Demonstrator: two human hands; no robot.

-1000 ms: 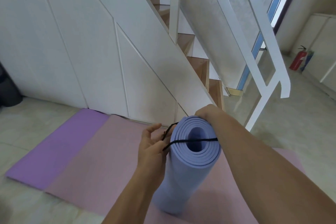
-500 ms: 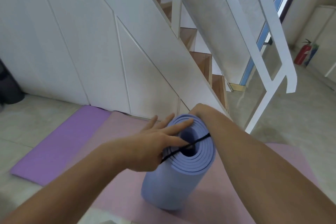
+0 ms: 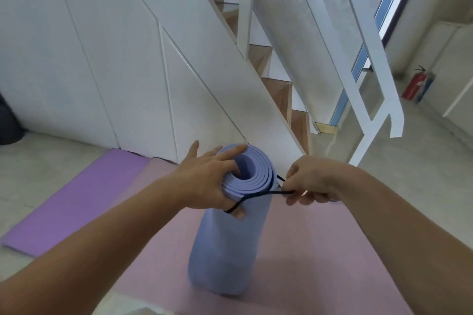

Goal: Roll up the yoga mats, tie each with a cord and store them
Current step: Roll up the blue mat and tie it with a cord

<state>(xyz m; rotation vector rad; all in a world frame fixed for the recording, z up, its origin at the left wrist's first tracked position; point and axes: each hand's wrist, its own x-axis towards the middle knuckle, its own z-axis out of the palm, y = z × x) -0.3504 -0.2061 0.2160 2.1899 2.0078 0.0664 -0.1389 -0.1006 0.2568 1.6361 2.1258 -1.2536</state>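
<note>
While right grip (image 3: 312,183) pinches cord (image 3: 256,196), mat (image 3: 230,243) adjoins.

Soft daylight is coming in through the tall window (image 3: 357,66) up and to the right of the hands, lighting the room evenly and fairly brightly. The floor (image 3: 422,161) beyond the right hand (image 3: 309,181) is showing a pale sheen. The rolled mat (image 3: 230,245) is casting only a thin, soft shadow at its base. Motion blur is smearing the fingertips of the left hand (image 3: 204,181) and the cord (image 3: 258,195). Wide-angle distortion is bending the white railing (image 3: 363,41) above the hands, and the fire extinguisher (image 3: 413,84) far to their right is looking soft.
</note>
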